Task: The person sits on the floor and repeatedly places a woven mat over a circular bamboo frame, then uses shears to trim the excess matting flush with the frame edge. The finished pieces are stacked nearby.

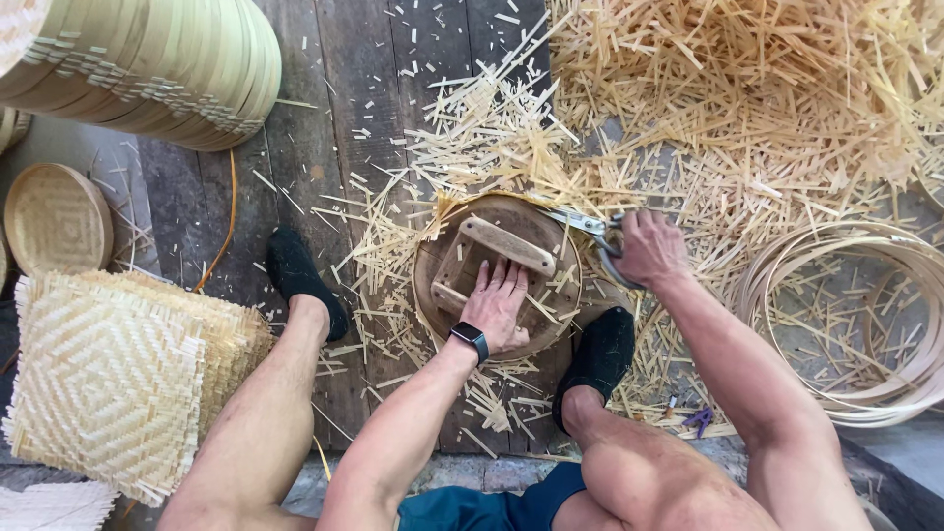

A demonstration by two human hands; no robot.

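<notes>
Left hand (497, 303) lies flat, fingers spread, palm pressing down on a round wooden form (497, 275) with crossed wooden bars, set on the plank floor (334, 108) between the person's feet. A dark watch sits on that wrist. Right hand (647, 248) is closed around the handles of metal shears (588, 228); the blades point left and meet the form's upper right rim, where pale woven bamboo sticks out from under it.

Cut bamboo slivers (492, 147) litter the boards all round the form, thickest above and right, heaping into a big pile (767, 88). Coiled bamboo hoops (855, 324) lie right of the right forearm. At left: a stack of square woven mats (108, 379), a round woven lid (54, 218), and stacked round rims (157, 64) top left.
</notes>
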